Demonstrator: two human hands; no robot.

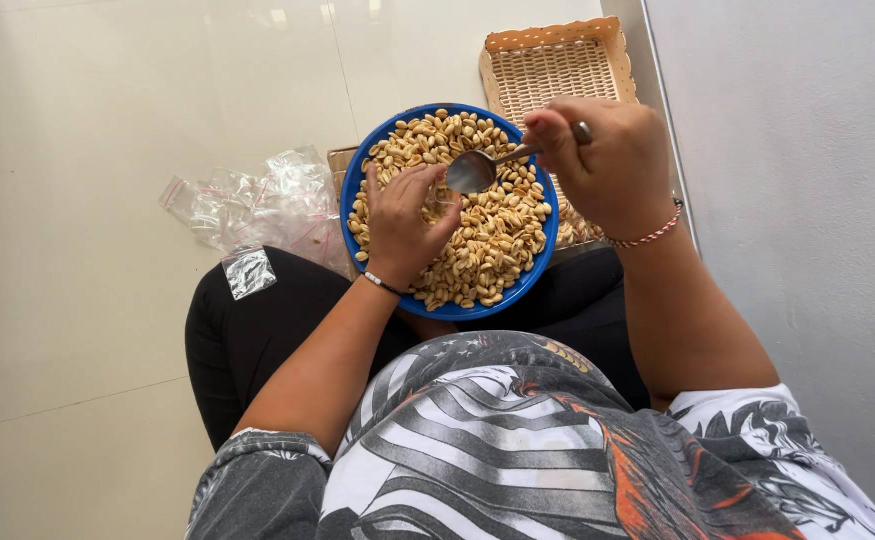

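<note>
Spoon (pixel 478 170) over bowl (pixel 358 190), handle running right into right hand's (pixel 608 165) clenched grip; left hand (pixel 403 225) at its tip, fingers curled on peanuts (pixel 498 240), contents unclear.

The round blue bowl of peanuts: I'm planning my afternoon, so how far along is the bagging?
Done: nothing filled shows; the small clear plastic bags on the floor look empty, and one lies on the knee. In hand: the right hand holds a metal spoon over the round blue bowl of peanuts; the left hand rests on the nuts. Left: the bowl is heaped, the woven tray bare.
</note>
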